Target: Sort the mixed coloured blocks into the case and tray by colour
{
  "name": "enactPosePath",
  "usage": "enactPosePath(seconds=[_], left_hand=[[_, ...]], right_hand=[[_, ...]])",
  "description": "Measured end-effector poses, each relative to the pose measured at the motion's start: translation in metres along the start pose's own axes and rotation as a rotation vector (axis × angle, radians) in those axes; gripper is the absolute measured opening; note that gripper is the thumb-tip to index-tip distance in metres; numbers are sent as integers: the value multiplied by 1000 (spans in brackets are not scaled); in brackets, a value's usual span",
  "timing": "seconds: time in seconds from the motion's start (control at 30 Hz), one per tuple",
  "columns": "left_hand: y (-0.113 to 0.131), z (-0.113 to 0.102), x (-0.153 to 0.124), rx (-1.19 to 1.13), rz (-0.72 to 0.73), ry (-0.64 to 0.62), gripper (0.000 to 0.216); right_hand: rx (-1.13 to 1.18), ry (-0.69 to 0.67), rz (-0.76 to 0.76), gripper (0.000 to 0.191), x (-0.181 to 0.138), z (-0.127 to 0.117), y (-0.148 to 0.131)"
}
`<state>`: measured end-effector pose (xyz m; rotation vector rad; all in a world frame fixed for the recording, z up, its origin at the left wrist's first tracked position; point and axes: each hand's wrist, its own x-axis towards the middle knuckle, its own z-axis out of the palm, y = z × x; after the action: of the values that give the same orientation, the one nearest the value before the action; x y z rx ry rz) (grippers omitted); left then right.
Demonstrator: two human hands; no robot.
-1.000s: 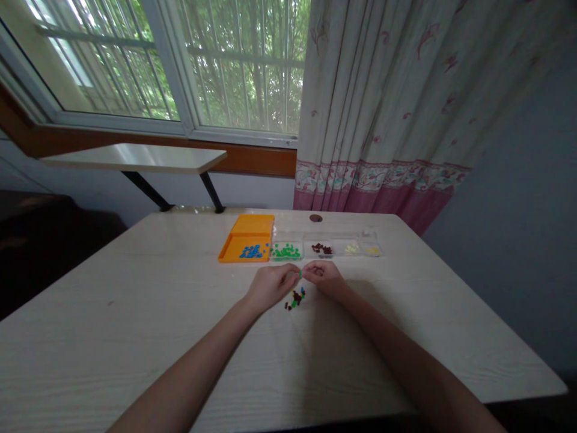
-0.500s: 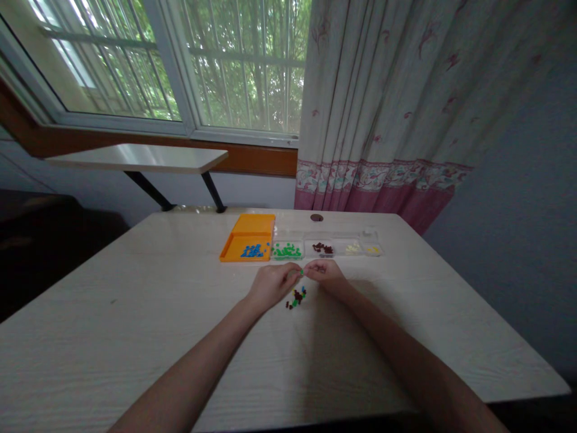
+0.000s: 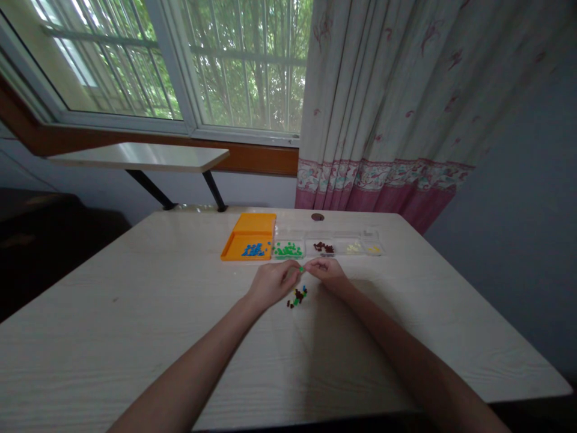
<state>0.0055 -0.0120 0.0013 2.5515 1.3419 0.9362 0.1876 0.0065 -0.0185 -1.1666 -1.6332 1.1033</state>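
Observation:
My left hand (image 3: 270,282) and my right hand (image 3: 327,273) meet fingertip to fingertip over the table (image 3: 135,313), both pinched around a tiny green bead (image 3: 300,270). Just below them lies a small heap of mixed beads (image 3: 297,296), dark red, green and blue. Beyond the hands stands an orange tray (image 3: 249,243) with blue beads, then a row of clear compartments (image 3: 342,246) with green beads (image 3: 287,249), dark red beads (image 3: 323,247) and pale yellow ones.
A small round brown object (image 3: 317,217) lies at the table's far edge. A white shelf on black brackets (image 3: 139,157) juts out under the window at the left. A patterned curtain (image 3: 383,108) hangs behind.
Both hands stay pinched together over the bead heap; they have only crept slightly up the frame as the view shifted.

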Motion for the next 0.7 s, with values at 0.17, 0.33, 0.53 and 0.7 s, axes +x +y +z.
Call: enactPosePath(seconds=[0.17, 0.33, 0.53, 0.7], left_hand=[[1, -6, 1, -86, -79, 304, 22], [6, -11, 2, -138, -65, 513, 18], [5, -11, 3, -154, -39, 553, 16], [0, -9, 6, -217, -144, 515, 19]], right_hand=[[3, 46, 16, 28, 0, 1, -1], [22, 27, 22, 27, 0, 2, -1], [34, 17, 1, 30, 3, 3, 9], [20, 23, -1, 30, 4, 3, 13]])
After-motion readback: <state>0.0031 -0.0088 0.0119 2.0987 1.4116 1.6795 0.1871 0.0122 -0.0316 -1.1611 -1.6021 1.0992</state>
